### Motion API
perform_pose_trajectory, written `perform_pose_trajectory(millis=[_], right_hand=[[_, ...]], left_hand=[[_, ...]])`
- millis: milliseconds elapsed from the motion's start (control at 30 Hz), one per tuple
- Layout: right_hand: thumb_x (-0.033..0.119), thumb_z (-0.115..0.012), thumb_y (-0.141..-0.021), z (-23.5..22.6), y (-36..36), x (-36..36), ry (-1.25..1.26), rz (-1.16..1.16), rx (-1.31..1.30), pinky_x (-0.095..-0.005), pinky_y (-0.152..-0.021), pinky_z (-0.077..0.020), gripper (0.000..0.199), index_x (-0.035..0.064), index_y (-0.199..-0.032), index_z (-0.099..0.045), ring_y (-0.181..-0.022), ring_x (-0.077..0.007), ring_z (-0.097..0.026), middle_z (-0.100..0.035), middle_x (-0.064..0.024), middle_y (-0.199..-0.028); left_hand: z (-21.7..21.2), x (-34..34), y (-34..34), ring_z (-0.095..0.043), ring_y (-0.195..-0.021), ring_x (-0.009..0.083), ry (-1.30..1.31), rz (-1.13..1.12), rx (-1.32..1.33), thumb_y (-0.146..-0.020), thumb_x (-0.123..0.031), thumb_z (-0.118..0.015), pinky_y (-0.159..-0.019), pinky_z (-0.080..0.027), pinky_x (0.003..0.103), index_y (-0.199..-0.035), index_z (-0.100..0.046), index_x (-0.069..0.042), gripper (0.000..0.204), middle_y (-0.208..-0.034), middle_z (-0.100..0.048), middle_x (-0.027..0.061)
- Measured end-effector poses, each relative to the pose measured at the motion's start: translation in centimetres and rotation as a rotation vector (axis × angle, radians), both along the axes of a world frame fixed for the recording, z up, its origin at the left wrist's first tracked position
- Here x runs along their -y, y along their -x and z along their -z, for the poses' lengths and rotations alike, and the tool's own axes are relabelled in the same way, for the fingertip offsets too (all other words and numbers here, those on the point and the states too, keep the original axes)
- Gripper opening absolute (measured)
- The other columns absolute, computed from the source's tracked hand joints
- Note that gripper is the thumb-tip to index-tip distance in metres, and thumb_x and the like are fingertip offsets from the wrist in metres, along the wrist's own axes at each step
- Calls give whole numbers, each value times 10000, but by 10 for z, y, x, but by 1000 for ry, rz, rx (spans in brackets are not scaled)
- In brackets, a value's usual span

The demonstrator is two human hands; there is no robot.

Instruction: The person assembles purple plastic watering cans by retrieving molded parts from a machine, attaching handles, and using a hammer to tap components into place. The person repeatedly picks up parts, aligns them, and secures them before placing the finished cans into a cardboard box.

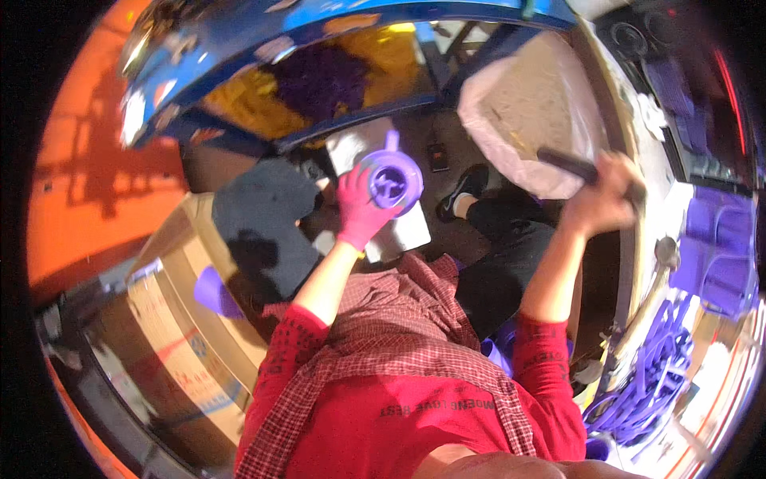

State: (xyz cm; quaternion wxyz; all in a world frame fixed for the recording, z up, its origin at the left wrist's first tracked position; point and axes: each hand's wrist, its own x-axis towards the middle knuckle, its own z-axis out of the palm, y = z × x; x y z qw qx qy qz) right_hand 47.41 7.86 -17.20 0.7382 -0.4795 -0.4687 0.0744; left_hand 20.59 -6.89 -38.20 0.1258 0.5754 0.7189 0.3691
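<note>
My left hand (361,209), in a pink glove, grips a purple round plastic part (408,169). The part has a hollow middle with inner ribs and a stub sticking up from its far side. It is held over my lap, above a pale flat piece (413,230). Over on the right my bare right hand (604,199) is raised and closed round a dark bar-shaped tool (565,163). Motion blurs this hand, and the tool's exact kind cannot be made out. The tool points left, apart from the purple part.
A blue metal frame (231,56) spans the far side, with yellow and purple material beneath. A bin with a pale liner (479,120) stands far right. At left is a cardboard box (159,335) with a purple piece (215,291). Purple strips (658,383) and flat purple parts (714,251) lie right.
</note>
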Motion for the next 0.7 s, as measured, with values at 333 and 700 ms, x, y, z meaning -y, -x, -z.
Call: perform_pose_trajectory(millis=[333,700], right_hand=[[21,-713,-829,71,175,89,5,-1129,-445,-275,-478,-417,203,44,-781,-517,-515,-149,-509,-568,-84,-681],[127,-703,-892,83,197,59,828,-753,-96,-248,-442,-374,266,84,-724,-502,-470,-103,-500,-541,-28,-565]], left_hand=[[1,-1,2,-459,-1202,375,-5,12,-14,-509,-510,-874,-1018,-382,492,-1308,-520,-59,983,-1391,-468,172],[19,0,3,-456,-1192,389,80,50,-22,-518,-550,-854,-1011,-378,513,-1321,-502,-136,970,-1351,-471,163]])
